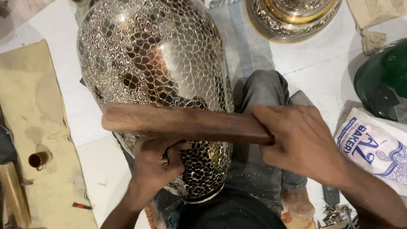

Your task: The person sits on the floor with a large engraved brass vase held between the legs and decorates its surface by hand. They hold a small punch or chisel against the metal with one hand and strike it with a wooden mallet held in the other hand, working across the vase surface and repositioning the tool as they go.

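Two hands, wooden stick [184, 123] across vase [155, 61]

One camera only, worn on the person's head, looks almost straight down and sits close above the lap. The engraved metal vase [156, 79] fills the upper middle of the view, the white floor [317, 64] lies around it, and both forearms enter from the bottom edge.

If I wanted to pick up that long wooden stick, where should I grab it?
Probably the bare left end of the wooden stick, coming from above. It lies flat across the engraved metal vase, the right hand already covers its right end, and the left hand sits under its middle.
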